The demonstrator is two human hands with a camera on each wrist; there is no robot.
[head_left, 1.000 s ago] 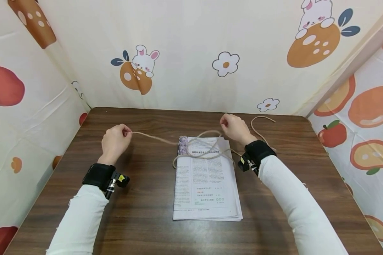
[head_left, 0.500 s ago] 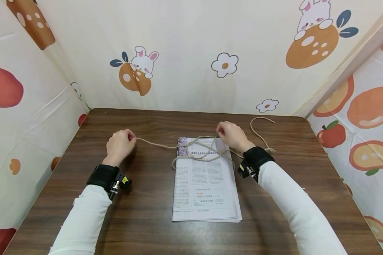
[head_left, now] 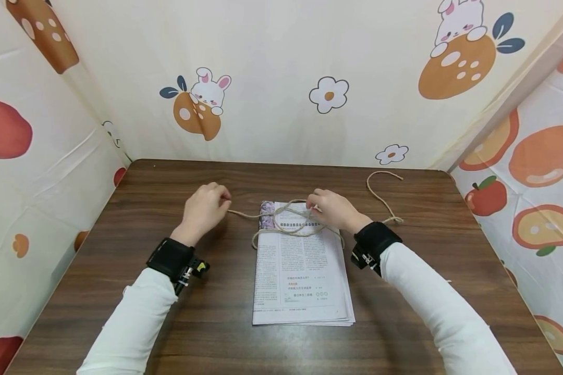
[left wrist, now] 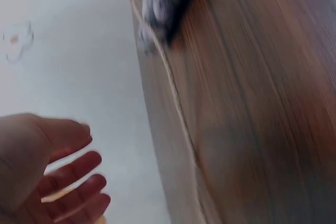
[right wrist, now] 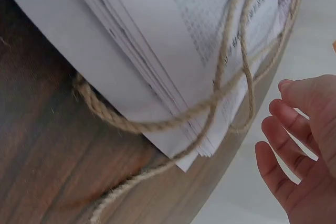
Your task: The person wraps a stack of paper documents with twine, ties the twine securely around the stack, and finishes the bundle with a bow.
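A folded stack of newspaper (head_left: 305,291) lies on the wooden table. Thin twine (head_left: 288,230) crosses its upper part in loose loops. At the stack's upper left, my left hand (head_left: 205,211) is over the table; the left wrist view shows its fingers (left wrist: 79,171) spread and apart from the twine (left wrist: 176,93). My right hand (head_left: 333,208) hovers over the stack's upper right corner. In the right wrist view its fingers (right wrist: 283,140) are loosely bent with nothing between them, beside the twine loops (right wrist: 247,51).
One tail of the twine (head_left: 380,198) curls on the table (head_left: 206,323) at the back right. A patterned cloth wall (head_left: 272,120) rises behind the table's far edge, and other printed cloths (head_left: 539,229) hang at the sides.
My left hand has let go of the twine and moved right, toward the stack. The right hand has come down and slightly left over the newspaper; the twine's left length has slackened.
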